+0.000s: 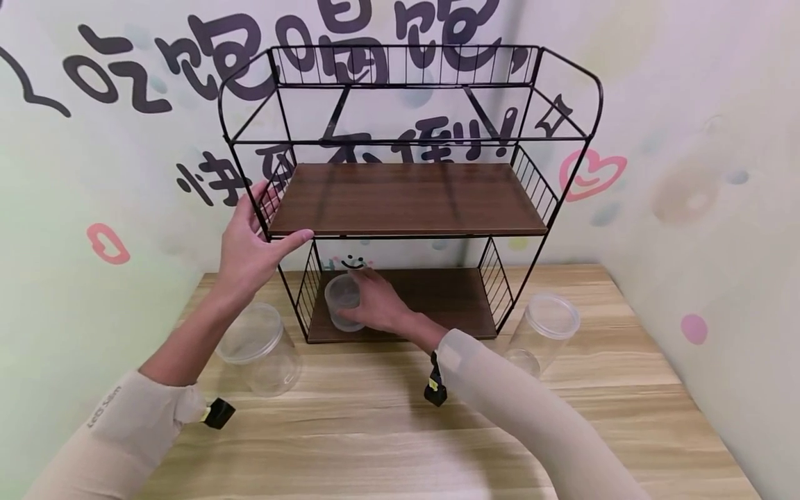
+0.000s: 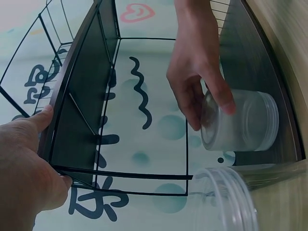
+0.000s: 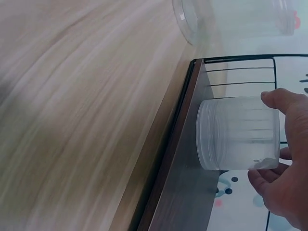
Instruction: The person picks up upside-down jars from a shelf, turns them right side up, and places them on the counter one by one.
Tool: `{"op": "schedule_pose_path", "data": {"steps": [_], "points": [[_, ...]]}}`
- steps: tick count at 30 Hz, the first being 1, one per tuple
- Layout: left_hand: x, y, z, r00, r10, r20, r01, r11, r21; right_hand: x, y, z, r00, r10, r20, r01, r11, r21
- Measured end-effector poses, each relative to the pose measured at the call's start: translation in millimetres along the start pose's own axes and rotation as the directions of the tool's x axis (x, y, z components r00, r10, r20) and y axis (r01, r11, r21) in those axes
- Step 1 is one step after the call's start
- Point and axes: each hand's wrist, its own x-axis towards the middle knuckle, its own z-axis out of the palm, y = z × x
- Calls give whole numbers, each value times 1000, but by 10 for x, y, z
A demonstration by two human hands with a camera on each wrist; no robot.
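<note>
My right hand (image 1: 379, 301) holds a small clear plastic jar (image 1: 341, 303) at the left end of the lower shelf (image 1: 431, 298), thumb on one side and fingers on the other. In the right wrist view the jar (image 3: 238, 134) stands with its ringed end against the shelf board, and the right hand (image 3: 288, 159) is around the opposite end. My left hand (image 1: 246, 243) grips the left side of the black wire rack (image 1: 409, 142) at the upper shelf (image 1: 406, 198). Its thumb lies on that shelf's front edge, with the fingers behind the side wires.
A large clear jar (image 1: 265, 354) stands on the wooden table (image 1: 350, 430) left of the rack, near my left forearm. Another clear jar (image 1: 546, 326) is at the right, partly behind my right sleeve. A wall (image 1: 687, 173) with painted characters rises behind.
</note>
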Motion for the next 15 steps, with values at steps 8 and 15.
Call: {"op": "schedule_pose_path", "data": {"steps": [8, 15], "points": [[7, -25, 10, 1000, 17, -21, -17, 1000, -9, -175, -32, -159, 998, -53, -20, 53, 998, -17], [-15, -24, 17, 1000, 20, -22, -21, 999, -32, -397, -75, -320, 997, -73, -36, 73, 997, -4]]}}
